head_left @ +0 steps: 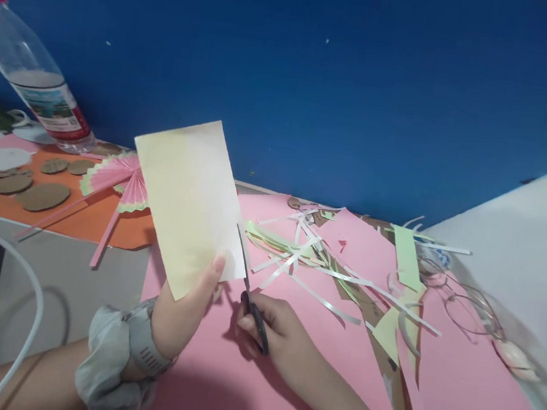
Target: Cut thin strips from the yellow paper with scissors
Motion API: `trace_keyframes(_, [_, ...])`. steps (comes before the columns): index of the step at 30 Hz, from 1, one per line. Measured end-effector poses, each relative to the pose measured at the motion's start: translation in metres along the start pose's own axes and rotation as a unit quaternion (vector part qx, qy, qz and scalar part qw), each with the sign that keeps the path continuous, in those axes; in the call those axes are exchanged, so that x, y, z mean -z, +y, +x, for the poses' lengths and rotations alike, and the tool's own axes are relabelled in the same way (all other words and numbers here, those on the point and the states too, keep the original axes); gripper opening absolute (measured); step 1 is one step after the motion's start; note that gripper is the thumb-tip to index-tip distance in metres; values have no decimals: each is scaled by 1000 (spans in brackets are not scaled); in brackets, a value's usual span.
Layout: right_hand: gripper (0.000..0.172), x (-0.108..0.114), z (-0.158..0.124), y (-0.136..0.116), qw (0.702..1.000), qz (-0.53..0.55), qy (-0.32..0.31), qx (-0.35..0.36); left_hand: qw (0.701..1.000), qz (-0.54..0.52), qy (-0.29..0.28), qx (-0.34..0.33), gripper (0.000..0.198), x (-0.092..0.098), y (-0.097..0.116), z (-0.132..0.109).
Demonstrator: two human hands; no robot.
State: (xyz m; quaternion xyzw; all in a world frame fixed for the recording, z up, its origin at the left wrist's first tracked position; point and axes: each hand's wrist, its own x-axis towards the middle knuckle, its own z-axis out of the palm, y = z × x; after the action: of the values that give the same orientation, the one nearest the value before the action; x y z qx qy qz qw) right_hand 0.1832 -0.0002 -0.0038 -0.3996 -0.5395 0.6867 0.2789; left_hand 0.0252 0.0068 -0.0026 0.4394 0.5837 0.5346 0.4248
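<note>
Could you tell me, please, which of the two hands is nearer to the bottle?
Left. The left hand, holding the paper, is in front and to the right of the bottle; the right hand, holding the scissors, is farther right.

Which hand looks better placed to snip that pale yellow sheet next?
Probably the right hand: it holds the dark-handled scissors at the right edge of the pale yellow sheet. The left hand is occupied holding the sheet.
</note>
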Motion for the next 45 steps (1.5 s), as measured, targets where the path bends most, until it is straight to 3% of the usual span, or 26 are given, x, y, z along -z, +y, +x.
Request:
trace_keyframes(3, [42,1,1,-1,1000,8,-14,7,999,-36,3,-15,27,0,0,0])
trace_keyframes(12, [44,2,2,-4,1000,-2,-4,13,999,-31,-15,27,36,0,-4,-1])
trace_keyframes(21, [44,1,2,-2,1000,26,-1,12,998,-25,-47,-38,28,1,-1,0])
trace_keyframes(28, [45,1,2,-2,999,25,8,21,996,0,-75,-49,35,3,-4,0])
trace_keyframes(45, [44,-1,3,2,998,51,25,40,992,0,-122,-37,28,1,1,1])
